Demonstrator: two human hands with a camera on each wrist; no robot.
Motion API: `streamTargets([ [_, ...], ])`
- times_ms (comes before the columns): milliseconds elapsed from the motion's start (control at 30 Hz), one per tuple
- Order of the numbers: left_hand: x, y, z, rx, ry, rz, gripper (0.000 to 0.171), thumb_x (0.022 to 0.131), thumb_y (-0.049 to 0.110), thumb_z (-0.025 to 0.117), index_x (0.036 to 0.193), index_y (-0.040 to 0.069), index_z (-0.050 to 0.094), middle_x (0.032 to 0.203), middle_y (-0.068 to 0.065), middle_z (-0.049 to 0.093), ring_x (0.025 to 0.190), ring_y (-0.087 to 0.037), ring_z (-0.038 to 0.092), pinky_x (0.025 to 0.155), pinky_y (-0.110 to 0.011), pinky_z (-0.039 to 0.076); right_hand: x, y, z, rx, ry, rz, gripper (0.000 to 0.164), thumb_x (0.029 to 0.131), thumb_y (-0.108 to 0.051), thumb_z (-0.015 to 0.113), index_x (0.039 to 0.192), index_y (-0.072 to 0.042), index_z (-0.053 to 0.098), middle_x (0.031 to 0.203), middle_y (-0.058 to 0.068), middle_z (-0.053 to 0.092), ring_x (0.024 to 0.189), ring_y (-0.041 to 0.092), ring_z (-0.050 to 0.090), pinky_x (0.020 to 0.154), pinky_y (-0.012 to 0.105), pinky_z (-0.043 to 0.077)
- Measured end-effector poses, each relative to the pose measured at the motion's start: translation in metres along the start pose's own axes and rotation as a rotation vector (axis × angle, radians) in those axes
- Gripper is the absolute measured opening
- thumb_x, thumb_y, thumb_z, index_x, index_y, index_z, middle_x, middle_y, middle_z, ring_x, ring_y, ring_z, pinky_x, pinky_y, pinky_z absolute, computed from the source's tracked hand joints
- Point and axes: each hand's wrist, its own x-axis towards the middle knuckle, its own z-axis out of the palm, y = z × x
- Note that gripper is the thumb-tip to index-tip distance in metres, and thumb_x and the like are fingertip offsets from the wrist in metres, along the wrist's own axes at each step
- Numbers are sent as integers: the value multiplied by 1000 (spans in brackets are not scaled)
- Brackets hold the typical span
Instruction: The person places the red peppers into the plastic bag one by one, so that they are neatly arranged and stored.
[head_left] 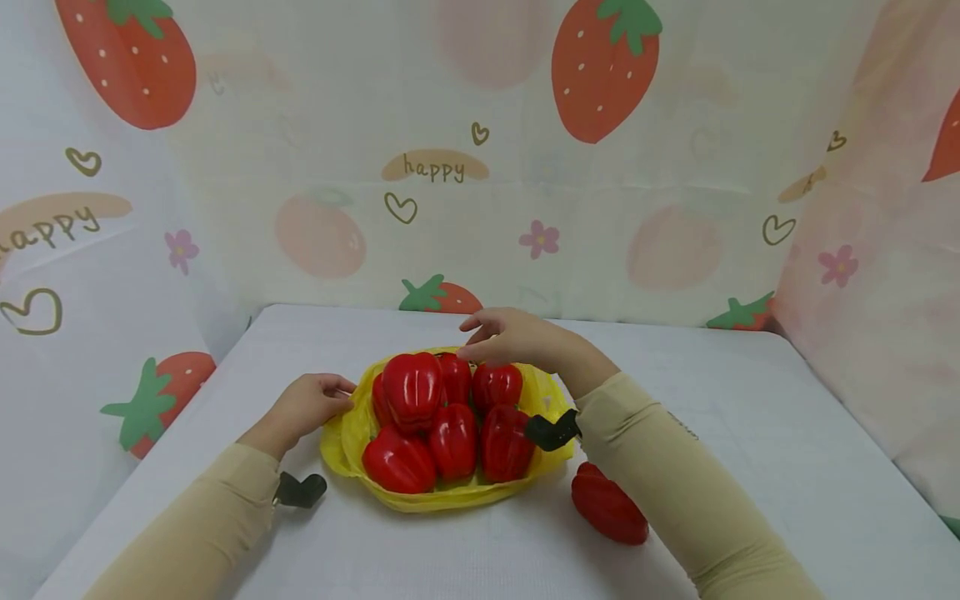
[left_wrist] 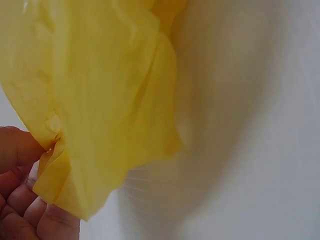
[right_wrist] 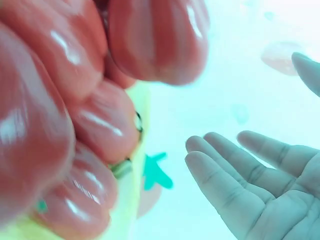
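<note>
A yellow plastic bag (head_left: pixel 435 502) lies mid-table with its mouth spread wide, holding several glossy red bell peppers (head_left: pixel 414 390). At its left side my left hand (head_left: pixel 311 404) pinches the edge of the plastic. The left wrist view shows the gathered film (left_wrist: pixel 100 100) between thumb and fingers. My right hand (head_left: pixel 517 340) hovers over the back rim of the bag, above the rear peppers. Seen from the right wrist, its fingers (right_wrist: pixel 235 200) are extended, with nothing in them, beside the heaped peppers (right_wrist: pixel 105 122). Another red bell pepper (head_left: pixel 607 507) lies outside the bag, partly behind my right forearm.
The white table (head_left: pixel 787 467) extends around the bag on all sides. Behind it and along both sides hangs a cloth (head_left: pixel 450 225) printed with strawberries, hearts and flowers. Black mounts (head_left: pixel 302 490) stick out from both wrists.
</note>
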Motion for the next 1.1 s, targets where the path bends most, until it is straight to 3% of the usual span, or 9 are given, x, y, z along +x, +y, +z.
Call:
streamTargets([
  [267,0,1,0,-3,1,-5,29,88,19,57,114,6,60,97,-7,63,88,-20,55,81,-33,50,-26,11,-34,-19,37,-27,50,82,-32,65,126,-15,49,113,6,57,102,25,59,90,37,47],
  [533,0,2,-1,-7,5,-6,29,88,20,57,114,6,61,97,-7,63,88,-20,54,81,-34,50,-54,21,-55,-12,39,-42,49,84,-29,63,126,-10,48,114,9,56,104,22,57,89,37,47],
  [1100,2,0,-2,6,13,4,29,87,22,59,113,8,62,98,-7,64,89,-20,55,82,-34,49,-107,78,-60,-130,3,79,52,83,-36,63,127,-12,49,117,7,57,101,21,58,91,44,44],
])
